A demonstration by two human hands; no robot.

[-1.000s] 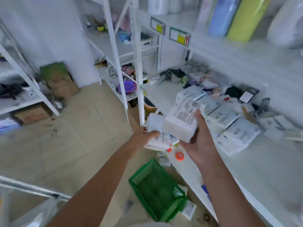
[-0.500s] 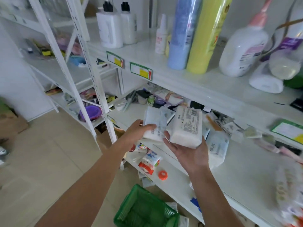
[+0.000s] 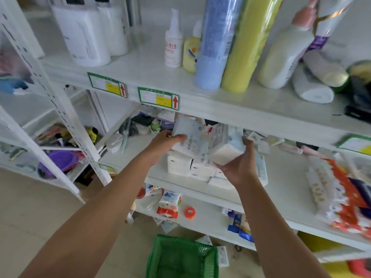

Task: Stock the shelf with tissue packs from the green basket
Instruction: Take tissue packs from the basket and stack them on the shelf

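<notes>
Head view, looking down at a white shelving unit. Centre of frame: both hands reach onto the middle shelf [image 3: 289, 177], each holding one tissue pack. Left hand [image 3: 162, 142], centre left: grip closed around the left tissue pack [image 3: 188, 137], a bluish-wrapped pack tilted upward, thumb on its near edge. Right hand [image 3: 240, 167], centre right: grip cupped beneath and around the right tissue pack [image 3: 226, 145], fingers curled up its right side, the white end of the pack facing the camera. The two held packs touch or nearly touch; which cannot be told.

Directly beneath both hands: a pile of stocked tissue packs [image 3: 192, 167] lies on the middle shelf, white ends toward the front edge. Bottom centre: the green basket [image 3: 180, 257] stands on the floor below the shelving; its visible interior shows only green mesh.

Upper half of frame: the top shelf [image 3: 220, 105] carries white pump bottles [image 3: 88, 35] at upper left, and a blue roll [image 3: 212, 43] beside a yellow-green roll [image 3: 247, 43] at upper centre. Green-bordered price labels [image 3: 158, 98] with red arrows sit on its front edge.
</notes>
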